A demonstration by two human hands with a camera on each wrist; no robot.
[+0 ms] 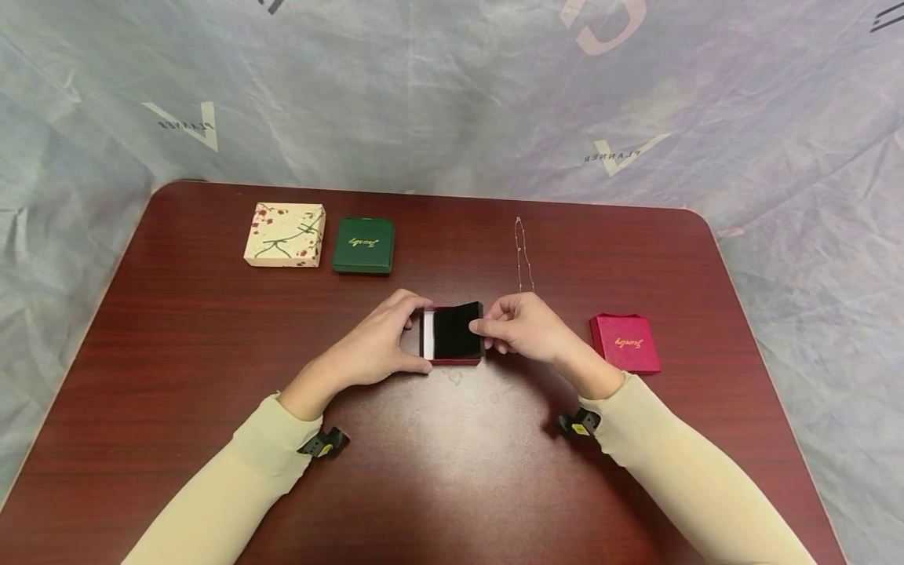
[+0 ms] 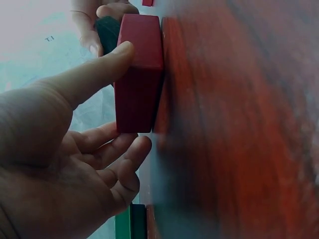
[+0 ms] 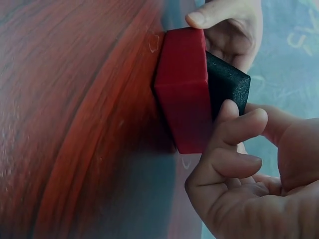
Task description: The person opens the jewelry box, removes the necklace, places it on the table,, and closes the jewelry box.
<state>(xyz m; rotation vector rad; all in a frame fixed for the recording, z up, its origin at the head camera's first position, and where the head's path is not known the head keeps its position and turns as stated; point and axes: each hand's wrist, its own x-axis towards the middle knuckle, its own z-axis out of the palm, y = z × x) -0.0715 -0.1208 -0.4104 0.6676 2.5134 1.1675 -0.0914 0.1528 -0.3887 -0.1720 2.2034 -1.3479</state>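
A small red jewelry box base (image 1: 457,362) sits on the table without its lid, its white inside showing at the left end. My left hand (image 1: 377,337) grips it from the left, thumb on the near side and fingers at the far side. In the left wrist view, the thumb presses the red wall (image 2: 142,84). My right hand (image 1: 526,326) pinches the edge of a black padded insert (image 1: 452,333) between thumb and fingers. The insert tilts, its right end raised out of the box, as the right wrist view shows (image 3: 227,82).
A red lid marked in gold (image 1: 626,344) lies right of my right hand. Behind that hand a thin chain necklace (image 1: 520,251) is laid out lengthwise. A green box (image 1: 363,246) and a cream floral box (image 1: 286,235) stand at the back left of the brown table (image 1: 176,329).
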